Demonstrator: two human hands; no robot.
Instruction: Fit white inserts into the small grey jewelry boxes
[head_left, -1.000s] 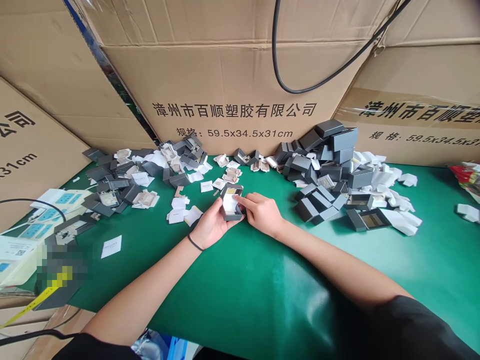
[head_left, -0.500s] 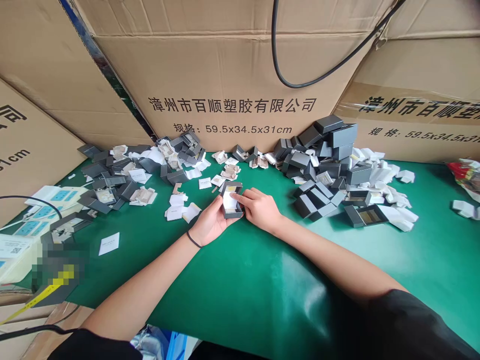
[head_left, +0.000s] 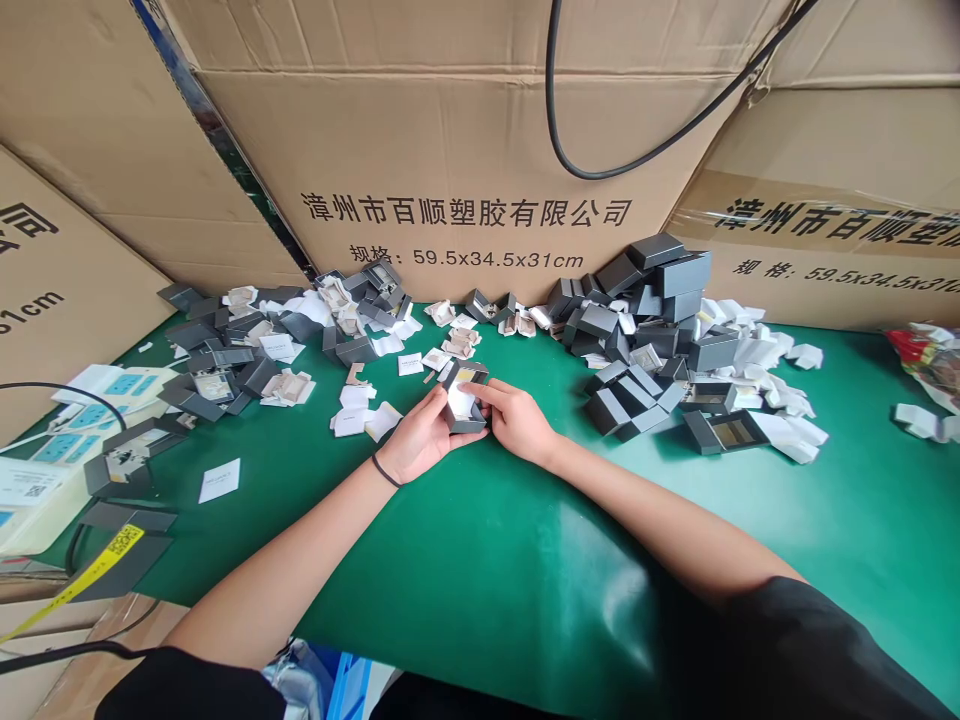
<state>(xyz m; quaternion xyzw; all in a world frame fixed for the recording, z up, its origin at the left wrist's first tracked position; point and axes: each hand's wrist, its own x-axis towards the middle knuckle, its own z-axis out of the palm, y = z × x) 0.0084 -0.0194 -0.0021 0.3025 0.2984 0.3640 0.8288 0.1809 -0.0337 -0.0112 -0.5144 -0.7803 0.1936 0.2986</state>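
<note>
- A small grey box (head_left: 465, 426) is held by the left hand (head_left: 420, 437), whose fingers are closed around its side; it is kept above the green table (head_left: 480, 570), near the middle.
- The box is seen without cover on top, and a white piece (head_left: 460, 405) is seen inside it.
- By the right hand (head_left: 519, 420), the index finger is put into the box, while the other fingers are curled; whether anything is pinched there cannot be told.
- The work on this box is judged to be unfinished, since a finger is inside it and its inside is exposed.
- On the left, a pile of grey boxes (head_left: 196, 336) is mixed with papers; some boxes there are lying open.
- On the right, a higher heap of boxes (head_left: 684, 272) is stacked beside white folded papers (head_left: 799, 430).
- Which heap is finished, and how many boxes are left, cannot be known.
</note>
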